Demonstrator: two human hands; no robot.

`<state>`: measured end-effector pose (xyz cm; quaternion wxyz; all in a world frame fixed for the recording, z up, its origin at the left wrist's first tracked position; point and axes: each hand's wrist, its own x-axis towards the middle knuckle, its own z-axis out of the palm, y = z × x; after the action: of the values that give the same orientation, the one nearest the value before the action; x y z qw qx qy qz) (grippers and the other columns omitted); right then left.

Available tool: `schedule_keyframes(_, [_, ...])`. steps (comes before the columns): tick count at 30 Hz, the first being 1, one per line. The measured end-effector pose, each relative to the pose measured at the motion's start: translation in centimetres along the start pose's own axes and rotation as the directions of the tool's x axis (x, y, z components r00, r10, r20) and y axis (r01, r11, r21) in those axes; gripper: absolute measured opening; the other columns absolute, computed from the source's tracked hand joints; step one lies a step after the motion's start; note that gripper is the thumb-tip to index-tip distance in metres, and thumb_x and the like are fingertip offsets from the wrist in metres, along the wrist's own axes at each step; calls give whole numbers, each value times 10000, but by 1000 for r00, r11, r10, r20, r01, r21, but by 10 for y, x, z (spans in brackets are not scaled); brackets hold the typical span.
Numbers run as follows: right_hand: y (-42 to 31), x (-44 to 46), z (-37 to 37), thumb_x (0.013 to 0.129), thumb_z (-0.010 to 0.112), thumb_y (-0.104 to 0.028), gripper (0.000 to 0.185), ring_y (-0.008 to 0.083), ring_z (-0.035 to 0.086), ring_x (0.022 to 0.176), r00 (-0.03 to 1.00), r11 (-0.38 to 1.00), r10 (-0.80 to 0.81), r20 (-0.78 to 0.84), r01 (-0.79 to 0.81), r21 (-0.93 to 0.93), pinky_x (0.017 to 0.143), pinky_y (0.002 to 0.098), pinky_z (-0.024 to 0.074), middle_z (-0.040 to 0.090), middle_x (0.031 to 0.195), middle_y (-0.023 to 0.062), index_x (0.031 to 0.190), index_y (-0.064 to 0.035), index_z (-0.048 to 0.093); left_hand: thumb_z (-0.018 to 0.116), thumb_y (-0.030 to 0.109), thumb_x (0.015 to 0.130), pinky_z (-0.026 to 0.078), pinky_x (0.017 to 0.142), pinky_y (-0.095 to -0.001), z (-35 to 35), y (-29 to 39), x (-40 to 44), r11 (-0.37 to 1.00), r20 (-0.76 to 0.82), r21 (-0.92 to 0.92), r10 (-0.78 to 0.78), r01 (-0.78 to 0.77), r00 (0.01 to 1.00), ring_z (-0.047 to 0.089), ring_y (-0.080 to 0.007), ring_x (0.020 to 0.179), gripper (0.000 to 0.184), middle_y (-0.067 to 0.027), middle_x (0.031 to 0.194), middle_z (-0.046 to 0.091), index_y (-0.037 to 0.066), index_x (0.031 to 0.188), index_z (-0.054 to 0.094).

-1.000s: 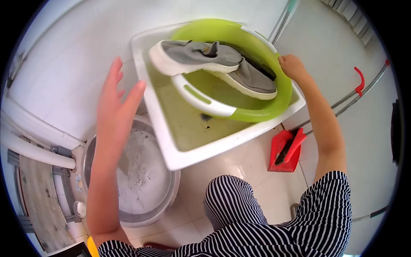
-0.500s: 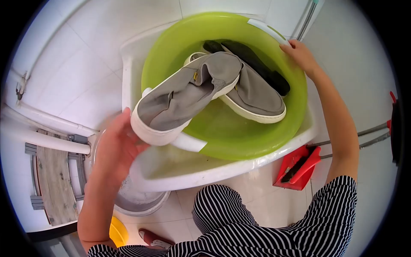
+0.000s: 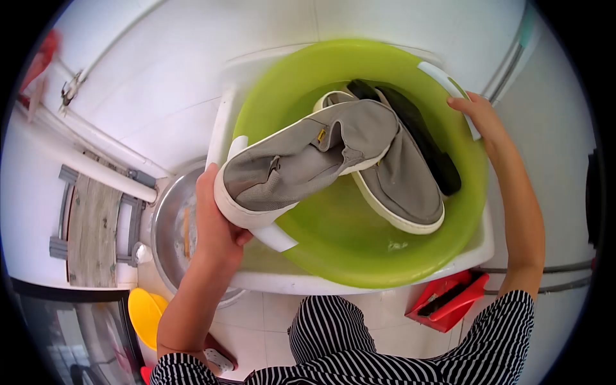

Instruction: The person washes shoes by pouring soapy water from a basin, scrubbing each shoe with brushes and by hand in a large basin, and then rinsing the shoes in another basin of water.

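A lime-green plastic basin [image 3: 385,266] with white handles holds some water and several shoes. One grey slip-on shoe [image 3: 256,173] with a white sole rests across the left rim, its heel over the left handle. Beneath its front lies a second grey shoe [image 3: 410,186], and behind that a black shoe [image 3: 417,122]. My left hand [image 3: 218,221] is closed at the basin's left handle, right against the shoe's heel; some fingers are hidden underneath. My right hand [image 3: 481,119] grips the white handle at the right rim, with the thumb on top.
The basin sits in a white sink [image 3: 282,280]. A metal bowl [image 3: 170,237] stands on the floor at left, near a yellow container [image 3: 146,314] and a wooden-topped stool [image 3: 93,224]. A red dustpan [image 3: 443,301] lies at right below the sink.
My left hand has come in from beside the shoe's heel and closed at the left handle. My right hand keeps its hold. The whole view has shifted, with the basin lower and farther right.
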<state>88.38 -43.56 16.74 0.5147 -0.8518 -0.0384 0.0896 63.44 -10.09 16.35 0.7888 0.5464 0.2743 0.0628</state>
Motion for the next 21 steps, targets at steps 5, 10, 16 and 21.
schedule_keyframes(5, [-1, -11, 5, 802, 611, -299, 403, 152, 547, 952, 995, 995, -96, -12, 96, 28, 849, 314, 433, 617, 955, 53, 1078, -5, 598, 357, 465, 936, 301, 329, -211, -22, -2, 9, 993, 81, 15, 113, -115, 990, 536, -55, 559, 395, 32, 817, 624, 146, 965, 588])
schedule_keyframes(10, [-9, -32, -7, 782, 609, -229, 339, 147, 584, 775, 999, 990, -46, -25, 49, 131, 680, 275, 475, 623, 895, 72, 1020, 12, 618, 467, 457, 896, 467, 753, -282, 9, 13, 6, 931, -82, -228, 275, -287, 958, 599, -143, 906, 419, -38, 988, 638, 88, 1042, 600])
schedule_keyframes(16, [-1, -60, -19, 756, 628, -249, 288, 155, 580, 672, 995, 886, 23, -101, 27, 463, 605, 268, 466, 624, 807, 65, 925, -16, 631, 527, 375, 874, 464, 801, -291, 8, 39, 0, 861, -74, -269, 428, -432, 901, 589, -167, 874, 340, -49, 945, 636, 72, 1003, 611])
schedule_keyframes(21, [-39, -106, -5, 785, 633, -257, 272, 144, 593, 764, 999, 793, 40, -23, -18, 609, 663, 250, 484, 627, 849, 37, 943, -36, 641, 491, 206, 901, 487, 732, -282, -23, 76, -1, 741, 131, -125, 671, -659, 730, 592, -154, 783, 207, -42, 868, 635, 42, 940, 612])
